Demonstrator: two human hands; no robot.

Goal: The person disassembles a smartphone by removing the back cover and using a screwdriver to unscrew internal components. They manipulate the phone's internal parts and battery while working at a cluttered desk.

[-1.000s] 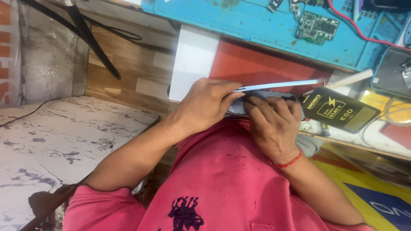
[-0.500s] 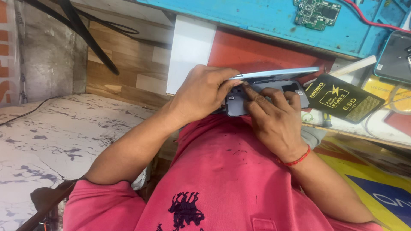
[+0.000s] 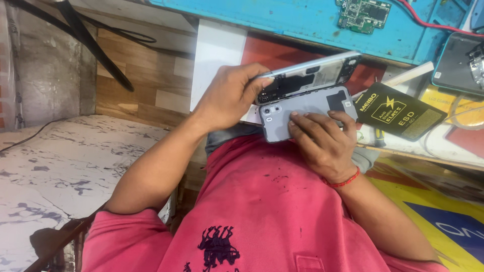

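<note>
Much was hidden. The left hand [image 3: 229, 98] covered the near end of the opened phone body [image 3: 307, 78], so only its far stretch showed: a thin, pale metallic rim around dark innards whose parts were too small to tell apart. Thumb and fingers were pinched on that end, holding the body tilted, its open side facing the camera, above the edge of the workbench. Just below it, meeting it along one long edge, lay the grey back cover [image 3: 302, 113] – smooth, matte, round-cornered, with a camera cluster at its left end and a dark square patch near its right. The right hand [image 3: 322, 141] pressed its fingers flat on the cover's lower half and hid that part; whether the thumb gripped underneath could not be told. A red thread bracelet [image 3: 345, 181] circled that wrist.

A pink shirt [image 3: 272, 211], flecked with dark specks, filled the foreground and hid the person's lap. Beside the cover lay a glossy black packet [image 3: 398, 111] with yellow printing. Farther back sat a scuffed blue mat [image 3: 282, 20] carrying a green circuit board [image 3: 364, 12], cut off by the top edge – and a dark slab-shaped device [image 3: 454, 63], cut off at the right.
</note>
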